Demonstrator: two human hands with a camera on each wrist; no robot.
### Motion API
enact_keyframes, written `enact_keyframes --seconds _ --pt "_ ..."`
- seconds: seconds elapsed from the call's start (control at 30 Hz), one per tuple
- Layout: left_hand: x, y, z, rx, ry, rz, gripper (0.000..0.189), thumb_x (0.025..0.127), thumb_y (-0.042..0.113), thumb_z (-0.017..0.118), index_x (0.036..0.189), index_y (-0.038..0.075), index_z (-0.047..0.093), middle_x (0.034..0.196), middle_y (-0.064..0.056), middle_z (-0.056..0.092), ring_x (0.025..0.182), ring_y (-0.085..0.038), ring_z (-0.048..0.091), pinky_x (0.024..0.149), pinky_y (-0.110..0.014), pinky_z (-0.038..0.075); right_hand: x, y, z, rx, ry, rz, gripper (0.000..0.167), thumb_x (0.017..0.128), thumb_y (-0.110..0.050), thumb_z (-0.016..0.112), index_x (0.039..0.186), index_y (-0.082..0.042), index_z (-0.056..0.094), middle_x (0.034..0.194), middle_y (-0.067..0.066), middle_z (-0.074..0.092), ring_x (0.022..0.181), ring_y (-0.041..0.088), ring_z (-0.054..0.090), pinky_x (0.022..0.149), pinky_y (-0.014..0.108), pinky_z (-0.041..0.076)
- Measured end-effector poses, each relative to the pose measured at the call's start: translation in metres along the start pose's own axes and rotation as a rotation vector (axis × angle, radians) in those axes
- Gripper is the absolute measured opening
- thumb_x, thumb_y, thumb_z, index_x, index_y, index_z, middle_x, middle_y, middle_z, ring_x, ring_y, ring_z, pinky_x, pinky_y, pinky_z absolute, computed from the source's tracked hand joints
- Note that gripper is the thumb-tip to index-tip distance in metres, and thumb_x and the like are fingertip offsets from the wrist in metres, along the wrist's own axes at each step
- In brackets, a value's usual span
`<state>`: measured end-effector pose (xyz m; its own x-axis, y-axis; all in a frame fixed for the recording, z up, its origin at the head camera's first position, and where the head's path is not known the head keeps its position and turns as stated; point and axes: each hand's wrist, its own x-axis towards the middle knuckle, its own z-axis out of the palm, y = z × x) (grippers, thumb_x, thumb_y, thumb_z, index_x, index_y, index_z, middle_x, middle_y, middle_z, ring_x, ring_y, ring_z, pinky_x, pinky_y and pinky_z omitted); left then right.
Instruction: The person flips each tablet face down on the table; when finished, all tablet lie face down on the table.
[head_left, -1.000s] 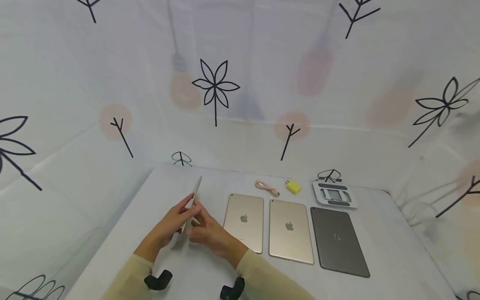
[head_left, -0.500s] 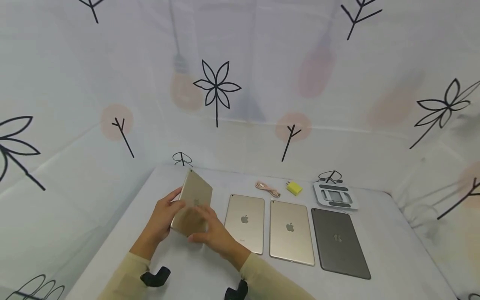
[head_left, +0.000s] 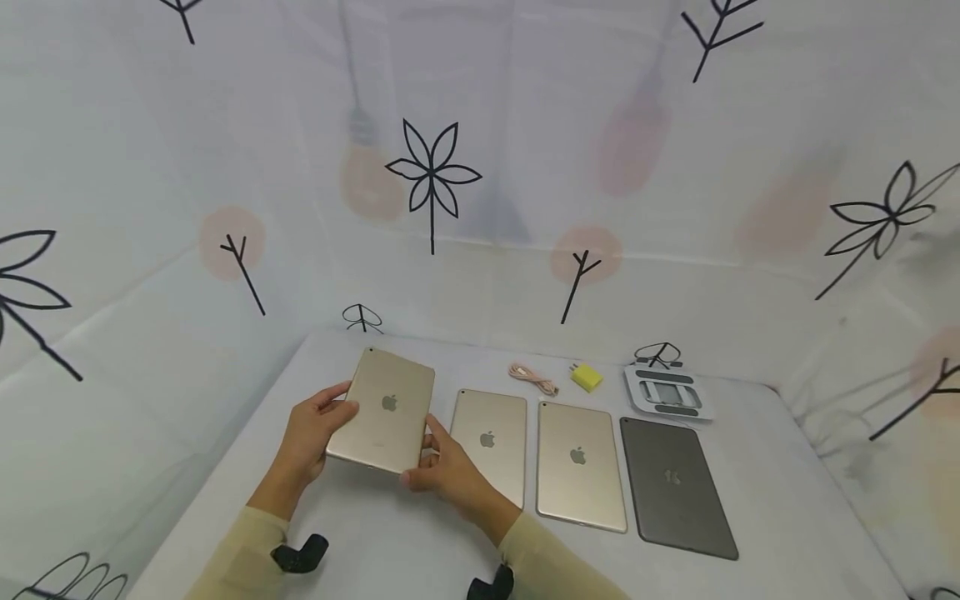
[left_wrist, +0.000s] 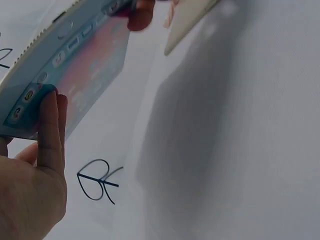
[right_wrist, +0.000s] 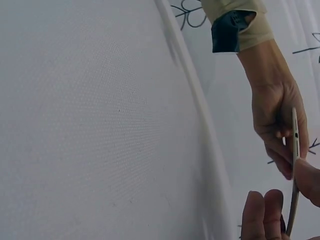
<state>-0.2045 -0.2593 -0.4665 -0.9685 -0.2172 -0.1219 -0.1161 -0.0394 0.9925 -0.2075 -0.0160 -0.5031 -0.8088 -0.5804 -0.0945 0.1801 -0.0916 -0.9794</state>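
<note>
A gold tablet is held above the left part of the table, its back with the apple logo facing up toward the head camera. My left hand grips its left edge, thumb on the back. At the lower right corner, my right hand pinches the tablet between thumb and fingers. From below, the left wrist view catches the lit screen with app icons, fingers of the left hand pressed on it. The right wrist view has the tablet's thin edge between both hands.
To the right lie a gold tablet, a second gold one and a dark grey one, all back up. Behind them are a coiled pink cable, a yellow charger plug and a grey-white stand. Patterned cloth walls surround the white table.
The tablet was edge-on to the head camera and has turned until its back faces up. My right hand has shifted from over the tablet's back to its lower right corner.
</note>
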Motion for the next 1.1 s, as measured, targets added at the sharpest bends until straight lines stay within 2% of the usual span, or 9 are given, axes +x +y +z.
enact_keyframes --seconds 0.13,0.33,0.4,0.5,0.6,0.67,0.9,1.1 --pt "0.002 -0.006 -0.005 0.130 0.011 -0.023 0.054 0.096 0.011 0.069 0.146 0.001 0.052 0.115 -0.010 0.049 0.086 -0.012 0.060 0.068 -0.022 0.059 -0.001 0.002 -0.001 -0.030 -0.014 -0.013 0.112 0.080 0.007 0.078 0.165 -0.010 0.007 0.125 0.015 0.051 0.091 0.017 0.063 0.076 0.027 0.057" --pt "0.002 -0.011 -0.007 0.311 0.005 -0.019 0.051 0.099 0.015 0.066 0.145 -0.002 0.052 0.123 -0.017 0.056 0.104 -0.020 0.058 0.075 -0.017 0.054 0.002 0.007 0.003 -0.111 0.035 0.006 0.113 0.079 0.005 0.081 0.164 -0.009 0.008 0.119 0.013 0.053 0.086 0.017 0.065 0.071 0.029 0.058" --pt "0.001 -0.012 -0.008 0.344 -0.004 -0.025 0.050 0.101 0.018 0.063 0.146 -0.001 0.052 0.130 -0.020 0.058 0.113 -0.025 0.059 0.082 -0.019 0.054 0.003 0.008 0.003 -0.130 0.054 0.019 0.113 0.079 0.004 0.082 0.164 -0.007 0.008 0.118 0.012 0.054 0.086 0.017 0.066 0.071 0.030 0.059" --pt "0.000 -0.013 -0.010 0.393 -0.034 -0.035 0.050 0.104 0.022 0.058 0.147 -0.002 0.049 0.140 -0.024 0.056 0.123 -0.032 0.059 0.096 -0.031 0.054 0.002 0.010 0.003 -0.143 0.069 0.030 0.112 0.079 0.005 0.081 0.163 -0.004 0.008 0.117 0.012 0.053 0.084 0.017 0.066 0.070 0.031 0.060" --pt "0.000 -0.015 -0.013 0.426 -0.071 -0.053 0.051 0.106 0.025 0.055 0.149 -0.002 0.047 0.144 -0.026 0.054 0.127 -0.037 0.058 0.105 -0.046 0.051 0.002 0.010 0.001 -0.143 0.071 0.038 0.111 0.080 0.006 0.081 0.163 -0.004 0.009 0.117 0.011 0.051 0.081 0.015 0.065 0.069 0.031 0.059" --pt "0.000 -0.017 -0.015 0.444 -0.094 -0.059 0.052 0.107 0.025 0.053 0.149 -0.004 0.046 0.146 -0.027 0.053 0.128 -0.039 0.058 0.107 -0.051 0.048 0.002 0.010 0.001 -0.143 0.069 0.037 0.111 0.080 0.007 0.080 0.163 -0.004 0.009 0.116 0.011 0.050 0.079 0.015 0.064 0.068 0.030 0.059" --pt "0.000 -0.021 -0.019 0.453 -0.145 -0.068 0.054 0.106 0.024 0.054 0.150 -0.005 0.043 0.145 -0.030 0.052 0.128 -0.042 0.058 0.109 -0.056 0.046 0.006 0.013 0.001 -0.151 0.083 0.042 0.109 0.080 0.008 0.079 0.163 -0.003 0.009 0.116 0.012 0.055 0.069 0.015 0.065 0.064 0.028 0.058" --pt "0.002 -0.027 -0.023 0.407 -0.188 -0.068 0.057 0.106 0.023 0.054 0.154 -0.003 0.038 0.145 -0.031 0.052 0.133 -0.041 0.055 0.111 -0.053 0.044 0.009 0.018 0.002 -0.144 0.102 0.070 0.107 0.081 0.009 0.078 0.162 0.001 0.009 0.113 0.013 0.056 0.066 0.016 0.066 0.063 0.028 0.060"
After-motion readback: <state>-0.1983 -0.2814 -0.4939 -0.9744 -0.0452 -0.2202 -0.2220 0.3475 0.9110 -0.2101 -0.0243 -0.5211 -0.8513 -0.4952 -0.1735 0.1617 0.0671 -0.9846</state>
